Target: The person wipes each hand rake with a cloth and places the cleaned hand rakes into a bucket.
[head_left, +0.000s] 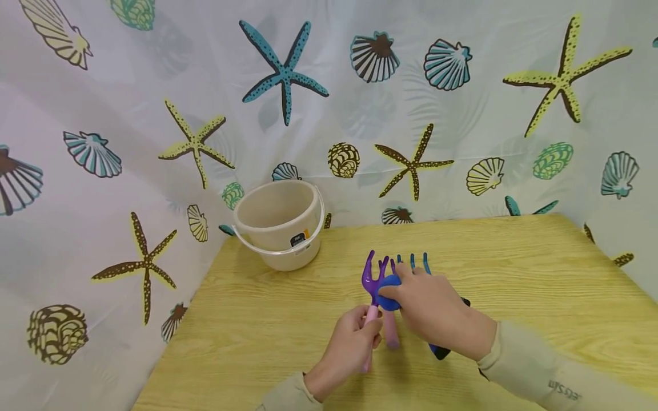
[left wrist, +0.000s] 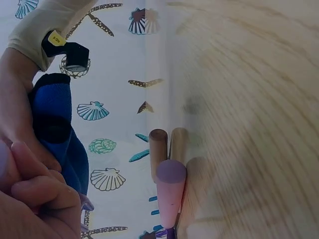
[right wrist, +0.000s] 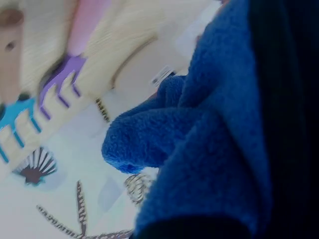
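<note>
My left hand (head_left: 352, 341) grips the pink handle of a small purple-pronged garden fork (head_left: 369, 283), prongs upward. With thumb and fingers my right hand (head_left: 434, 305) pinches a blue cloth (head_left: 390, 292) against the base of the prongs. Black edging runs along this fleecy cloth, which fills much of the right wrist view and hangs below the right hand in the left wrist view. Lying just beyond the hands are a purple hand rake (right wrist: 62, 82) with a pink handle and a blue hand rake (right wrist: 19, 117) with a wooden handle. The right hand hides part of both in the head view.
A beige bucket (head_left: 280, 260) with a white handle stands at the back left of the wooden table (head_left: 247, 331). Behind the table hangs a white curtain (head_left: 329, 114) printed with starfish and shells; it also runs along both sides.
</note>
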Demonstrator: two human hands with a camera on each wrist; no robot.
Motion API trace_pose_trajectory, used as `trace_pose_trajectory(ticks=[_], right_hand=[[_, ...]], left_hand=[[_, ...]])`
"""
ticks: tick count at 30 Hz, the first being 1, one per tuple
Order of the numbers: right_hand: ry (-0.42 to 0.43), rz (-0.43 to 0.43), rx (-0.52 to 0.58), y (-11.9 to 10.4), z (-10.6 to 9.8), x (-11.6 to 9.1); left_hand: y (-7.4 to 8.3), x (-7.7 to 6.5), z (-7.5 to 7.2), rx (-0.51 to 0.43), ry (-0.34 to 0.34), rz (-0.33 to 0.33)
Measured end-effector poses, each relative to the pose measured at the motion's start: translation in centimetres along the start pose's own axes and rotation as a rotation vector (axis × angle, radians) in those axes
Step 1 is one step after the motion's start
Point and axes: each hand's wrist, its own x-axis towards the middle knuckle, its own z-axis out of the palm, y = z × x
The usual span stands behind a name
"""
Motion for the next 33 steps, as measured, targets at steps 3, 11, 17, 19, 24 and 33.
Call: trace_pose_trajectory(ticks=[3, 11, 17, 19, 24, 33], right_hand=[[0.008, -0.01, 0.009, -0.5, 0.0, -0.1], [0.016, 0.036, -0.015, 1.0, 0.9, -0.5], [0.019, 0.067, -0.04, 2.2, 1.7, -0.5], [0.049, 0.074, -0.062, 2.6, 2.0, -0.5], [0.162, 0.058, -0.131, 3.3, 2.3, -0.6], [0.105, 0.084, -0.041, 2.0, 1.9, -0.9]], left_hand=[[0.2, 0.0, -0.1, -0.037, 0.0, -0.026], [0.1, 0.1, -0.1, -0.123, 0.01, -0.002], [-0.2, -0.1, -0.3, -0.132, 0.013, -0.004], [-0.2, -0.3, -0.2, -0.132, 0.006, 0.003], [0.0, -0.5, -0.1, -0.141, -0.008, -0.016], [0.2, -0.5, -0.3, -0.143, 0.017, -0.032]])
